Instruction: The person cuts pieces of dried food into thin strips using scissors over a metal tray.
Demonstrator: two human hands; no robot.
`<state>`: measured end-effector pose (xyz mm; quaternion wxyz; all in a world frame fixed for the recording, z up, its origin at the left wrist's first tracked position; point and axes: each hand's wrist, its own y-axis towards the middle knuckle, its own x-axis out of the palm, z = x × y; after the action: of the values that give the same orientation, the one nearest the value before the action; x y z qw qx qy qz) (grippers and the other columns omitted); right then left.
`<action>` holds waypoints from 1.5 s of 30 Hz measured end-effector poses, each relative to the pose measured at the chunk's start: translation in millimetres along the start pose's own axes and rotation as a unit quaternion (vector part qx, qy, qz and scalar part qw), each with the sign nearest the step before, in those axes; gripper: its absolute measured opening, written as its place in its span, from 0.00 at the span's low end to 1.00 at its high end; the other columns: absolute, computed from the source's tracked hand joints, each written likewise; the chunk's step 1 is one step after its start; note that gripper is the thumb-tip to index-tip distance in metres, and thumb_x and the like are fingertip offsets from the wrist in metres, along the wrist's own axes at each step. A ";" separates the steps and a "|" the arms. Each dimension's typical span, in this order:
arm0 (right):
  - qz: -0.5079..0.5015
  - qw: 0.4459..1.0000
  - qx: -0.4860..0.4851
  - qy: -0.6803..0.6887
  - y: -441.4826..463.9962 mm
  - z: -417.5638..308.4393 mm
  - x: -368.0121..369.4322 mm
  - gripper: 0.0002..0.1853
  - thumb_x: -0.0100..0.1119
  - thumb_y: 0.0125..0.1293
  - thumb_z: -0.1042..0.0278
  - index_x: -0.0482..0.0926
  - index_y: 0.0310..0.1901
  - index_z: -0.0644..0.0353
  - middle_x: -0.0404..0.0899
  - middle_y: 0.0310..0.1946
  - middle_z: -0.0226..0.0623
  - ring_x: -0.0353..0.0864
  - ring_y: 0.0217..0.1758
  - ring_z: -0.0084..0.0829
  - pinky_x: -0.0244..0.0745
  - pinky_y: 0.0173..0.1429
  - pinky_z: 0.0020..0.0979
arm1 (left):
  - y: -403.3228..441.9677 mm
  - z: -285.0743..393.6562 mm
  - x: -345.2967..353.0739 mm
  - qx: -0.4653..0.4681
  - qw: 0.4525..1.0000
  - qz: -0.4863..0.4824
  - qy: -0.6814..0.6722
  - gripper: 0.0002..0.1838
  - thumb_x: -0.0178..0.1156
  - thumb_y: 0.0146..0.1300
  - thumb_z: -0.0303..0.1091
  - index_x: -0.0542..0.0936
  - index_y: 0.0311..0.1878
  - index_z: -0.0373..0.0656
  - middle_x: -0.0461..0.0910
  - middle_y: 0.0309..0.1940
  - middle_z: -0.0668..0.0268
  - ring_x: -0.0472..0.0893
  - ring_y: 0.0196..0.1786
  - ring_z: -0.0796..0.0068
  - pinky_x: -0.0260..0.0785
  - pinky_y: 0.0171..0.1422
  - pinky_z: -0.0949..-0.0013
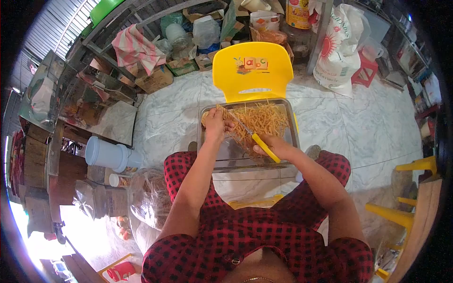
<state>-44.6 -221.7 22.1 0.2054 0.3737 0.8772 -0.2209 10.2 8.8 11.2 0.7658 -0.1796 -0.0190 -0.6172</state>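
The room is floored with marble-patterned tiles (368, 127), on which a yellow plastic chair (278, 61) is set. The far side is lined by a metal-framed rack (321, 37) crowded with goods. Ribbed sheeting (56, 28) is seen at upper left; the lower left is flooded with bright light.

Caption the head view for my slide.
Right hand holding a yellow-handled tool over a tray of golden strands.

There is one tray (231, 153), one yellow-handled tool (257, 138) and one striped cloth (134, 45).
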 end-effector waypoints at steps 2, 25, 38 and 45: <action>0.015 1.000 -0.003 -0.002 3.0 7.3 4.3 0.36 0.49 0.61 0.38 0.67 0.56 0.65 0.74 0.46 0.54 0.74 0.50 0.50 0.68 0.54 0.39 | -6.2 4.6 3.6 0.015 1.000 0.002 0.013 0.10 0.49 0.67 0.39 0.70 0.39 0.41 0.75 0.23 0.62 0.75 0.17 0.74 0.66 0.14 0.74; 0.070 0.996 0.000 0.047 2.8 7.2 6.6 0.31 0.52 0.57 0.35 0.76 0.48 0.57 0.80 0.33 0.48 0.79 0.39 0.45 0.71 0.45 0.39 | 4.5 -6.8 -3.3 -0.006 1.000 0.027 -0.015 0.10 0.45 0.68 0.37 0.67 0.42 0.40 0.72 0.23 0.61 0.75 0.15 0.71 0.63 0.12 0.71; 0.026 0.996 0.051 0.075 -6.5 -17.6 -5.8 0.30 0.51 0.59 0.38 0.75 0.49 0.58 0.80 0.35 0.49 0.79 0.41 0.44 0.70 0.47 0.38 | -10.3 2.8 10.4 -0.049 0.998 -0.044 0.005 0.08 0.45 0.69 0.39 0.66 0.42 0.45 0.73 0.17 0.62 0.75 0.15 0.73 0.67 0.15 0.72; 0.043 0.993 0.044 0.102 -1.0 -11.3 0.9 0.28 0.54 0.59 0.40 0.78 0.45 0.59 0.80 0.32 0.46 0.79 0.38 0.40 0.71 0.44 0.37 | -3.4 0.1 2.1 -0.056 0.997 -0.044 0.039 0.10 0.43 0.70 0.41 0.66 0.44 0.46 0.74 0.18 0.59 0.74 0.15 0.73 0.68 0.16 0.71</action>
<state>-48.1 -215.7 31.2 0.1074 0.4402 0.8661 -0.2112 7.5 6.3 12.7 0.7266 -0.1966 0.0375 -0.6572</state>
